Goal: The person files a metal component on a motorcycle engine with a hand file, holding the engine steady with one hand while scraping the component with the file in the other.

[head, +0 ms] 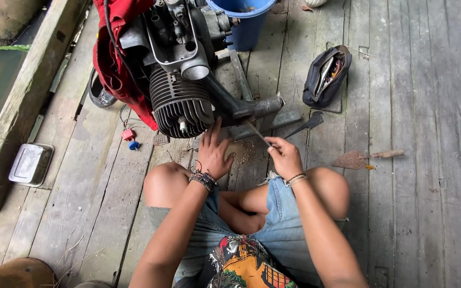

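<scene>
A small engine (180, 80) with a finned cylinder lies on the wooden plank floor in front of me, partly wrapped in red cloth (114, 58). My left hand (213, 153) rests open, fingers spread, against the underside of the finned cylinder. My right hand (284, 156) is closed on a thin metal rod (256, 133), whose tip points up and left toward the engine's dark exhaust pipe (241, 106). I sit cross-legged in denim shorts, knees to each side.
A blue bucket (247, 21) stands behind the engine. A dark tool pouch (326, 74) lies at right, a rusty trowel (361, 158) below it, a dark flat tool (304, 125) near my right hand. A metal tin (30, 164) sits at left by the plank edge and water.
</scene>
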